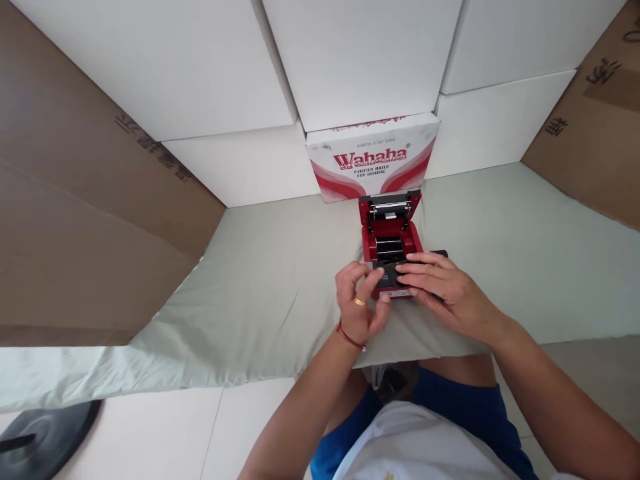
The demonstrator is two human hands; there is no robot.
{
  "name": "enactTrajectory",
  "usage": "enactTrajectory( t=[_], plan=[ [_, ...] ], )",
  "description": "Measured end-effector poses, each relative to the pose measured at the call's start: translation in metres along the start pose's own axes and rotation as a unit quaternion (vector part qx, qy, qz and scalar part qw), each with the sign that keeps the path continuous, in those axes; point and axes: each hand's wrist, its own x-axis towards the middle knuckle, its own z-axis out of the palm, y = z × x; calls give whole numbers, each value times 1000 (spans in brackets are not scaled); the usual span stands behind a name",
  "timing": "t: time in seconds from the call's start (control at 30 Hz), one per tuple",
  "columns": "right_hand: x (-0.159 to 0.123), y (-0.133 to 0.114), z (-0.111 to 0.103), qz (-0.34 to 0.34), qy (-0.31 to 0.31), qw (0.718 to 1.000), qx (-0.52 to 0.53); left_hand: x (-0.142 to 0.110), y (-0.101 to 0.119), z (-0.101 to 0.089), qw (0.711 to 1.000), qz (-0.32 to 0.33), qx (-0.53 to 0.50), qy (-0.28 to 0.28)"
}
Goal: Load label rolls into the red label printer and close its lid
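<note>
A small red device [389,230] with its lid tipped open sits on a pale green cloth [280,300]. Black rollers and a metal bar show inside it. My right hand [443,287] lies flat over the black front part of the device, fingers stretched leftward. My left hand [360,303], wearing a ring and a red wrist cord, is curled at the device's front left corner, fingertips pinched near a small grey piece I cannot make out.
A white and red Wahaha water carton [373,157] stands just behind the device. White boxes [350,60] stack along the back; brown cardboard [75,220] flanks both sides. A dark round object [45,437] lies on the tiled floor at lower left.
</note>
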Motion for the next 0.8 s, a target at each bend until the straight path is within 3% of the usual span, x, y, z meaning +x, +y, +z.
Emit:
enactTrajectory(
  t=[0.1, 0.2, 0.37, 0.43, 0.53, 0.6, 0.8],
  plan=[
    [4, -3, 1, 7, -3, 1000, 14, 3, 6, 2, 996, 75, 43, -30],
    [14, -3, -4, 30, 20, 997, 75, 6, 7, 5, 993, 91, 60, -46],
    [52, 37, -12, 190, 230, 952, 66, 7, 5, 7, 994, 83, 57, -42],
    [71, 62, -10, 219, 261, 937, 74, 6, 4, 7, 994, 85, 54, -43],
    [92, 81, -5, 226, 233, 937, 129, 5, 3, 7, 993, 91, 52, -46],
    [95, 77, -2, 218, 211, 943, 139, 5, 2, 7, 993, 92, 54, -45],
    [50, 38, 2, 175, 186, 962, 93, 5, 2, 7, 993, 84, 63, -48]
  ],
)
